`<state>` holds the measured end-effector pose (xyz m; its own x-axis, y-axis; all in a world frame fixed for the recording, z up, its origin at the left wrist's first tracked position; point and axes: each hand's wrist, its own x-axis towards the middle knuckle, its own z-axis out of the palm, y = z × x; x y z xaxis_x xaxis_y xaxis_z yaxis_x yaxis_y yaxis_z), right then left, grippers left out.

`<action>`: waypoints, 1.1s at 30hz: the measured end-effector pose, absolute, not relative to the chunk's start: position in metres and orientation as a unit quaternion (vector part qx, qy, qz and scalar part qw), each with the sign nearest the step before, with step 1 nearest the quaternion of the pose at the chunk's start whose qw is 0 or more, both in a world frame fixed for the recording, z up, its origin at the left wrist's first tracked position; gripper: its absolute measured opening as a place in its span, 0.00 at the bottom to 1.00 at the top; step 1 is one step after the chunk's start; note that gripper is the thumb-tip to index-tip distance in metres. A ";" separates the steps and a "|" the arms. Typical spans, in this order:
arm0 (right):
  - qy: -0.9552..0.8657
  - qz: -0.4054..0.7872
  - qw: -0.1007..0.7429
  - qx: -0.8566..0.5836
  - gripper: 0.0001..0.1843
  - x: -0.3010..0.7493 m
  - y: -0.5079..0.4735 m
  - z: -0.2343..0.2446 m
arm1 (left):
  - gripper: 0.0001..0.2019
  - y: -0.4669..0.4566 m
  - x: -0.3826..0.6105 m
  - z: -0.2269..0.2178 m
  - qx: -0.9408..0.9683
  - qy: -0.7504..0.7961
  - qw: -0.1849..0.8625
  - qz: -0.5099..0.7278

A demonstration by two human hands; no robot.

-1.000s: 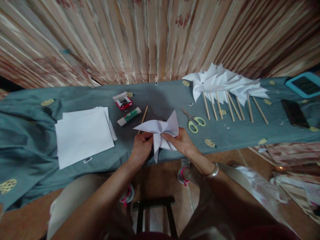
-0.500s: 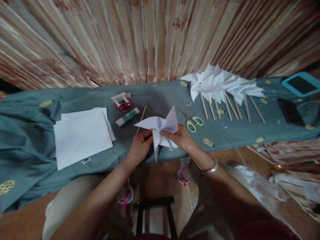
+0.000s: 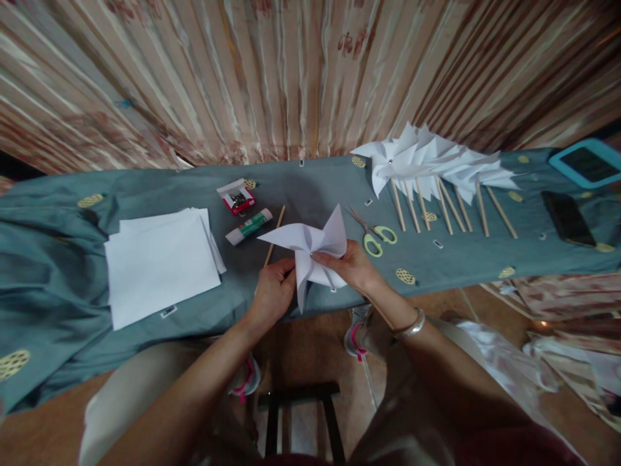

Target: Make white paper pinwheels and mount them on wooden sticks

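Observation:
A white paper pinwheel point(image 3: 310, 243) with a small metal pin at its centre is held above the table. My right hand point(image 3: 356, 265) grips its right side, thumb pressed near the pin and the other fingers hidden behind the paper. At the lower left blade, my left hand point(image 3: 276, 288) is closed with its fingertips against the pinwheel's edge; part of this grip is hidden. A thin wooden stick point(image 3: 275, 236) runs behind the left hand, and its lower part is mostly covered. Green-handled scissors point(image 3: 372, 233) lie open just beyond my right hand.
A glue stick point(image 3: 250, 226) and a red box of metal pins point(image 3: 236, 197) lie behind the left hand. White paper sheets point(image 3: 162, 268) are stacked at left. Several pinwheels on sticks point(image 3: 431, 162) overlap at back right, near a phone point(image 3: 567, 219) and a blue-framed tablet point(image 3: 587, 162).
The pinwheel has tilted very slightly, and my left hand has shifted a little down. My right hand keeps its grip near the pin. The view has moved slightly.

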<state>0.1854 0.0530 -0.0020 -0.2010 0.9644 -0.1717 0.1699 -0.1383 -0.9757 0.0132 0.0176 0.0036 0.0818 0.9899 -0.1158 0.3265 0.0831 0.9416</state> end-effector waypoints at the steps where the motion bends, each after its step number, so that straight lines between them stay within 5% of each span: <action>1: -0.551 0.548 0.360 -0.516 0.21 0.186 0.053 -0.002 | 0.15 0.017 0.013 0.003 0.576 0.572 0.458 0.362; 33: -0.544 0.544 0.361 -0.528 0.20 0.182 0.052 -0.003 | 0.12 0.019 0.015 -0.005 0.716 0.538 0.288 0.340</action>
